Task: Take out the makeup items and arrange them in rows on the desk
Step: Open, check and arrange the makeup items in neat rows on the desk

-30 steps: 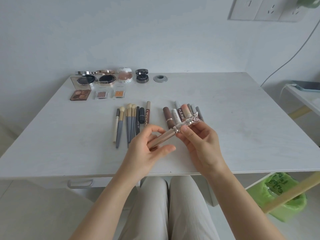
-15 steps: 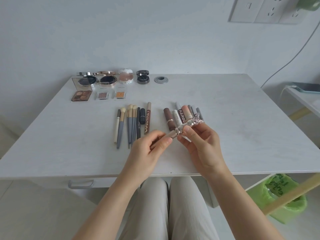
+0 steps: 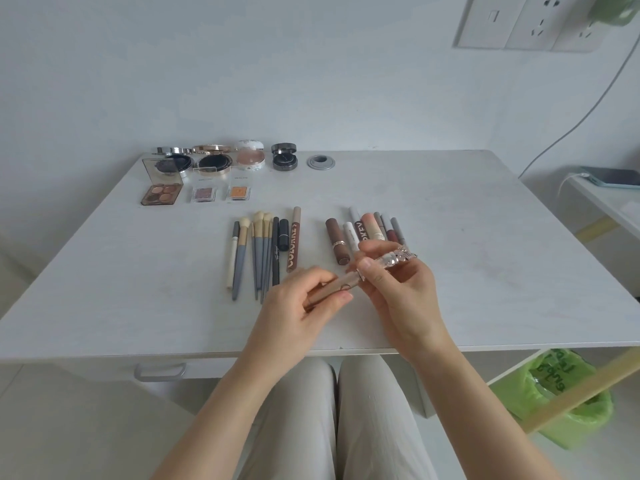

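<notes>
Both hands hold one slim rose-gold makeup tube (image 3: 349, 281) above the desk's front middle. My left hand (image 3: 298, 313) grips its lower barrel. My right hand (image 3: 398, 289) pinches its clear ornamented cap (image 3: 398, 258). On the white desk (image 3: 485, 254) lie a row of brushes and pencils (image 3: 263, 251) and a row of lipsticks and tubes (image 3: 363, 233) just behind my hands. Open compacts (image 3: 214, 161) and eyeshadow palettes (image 3: 162, 194) line the far left.
A round metal cable grommet (image 3: 321, 162) sits at the desk's back. A phone (image 3: 613, 176) lies on a side shelf at right. A green-lined bin (image 3: 554, 400) stands under the desk's right side. A drawer handle (image 3: 160, 370) is below the front edge.
My left hand has curled tighter around the tube's barrel and turned over it. The tube stays between both hands in about the same place.
</notes>
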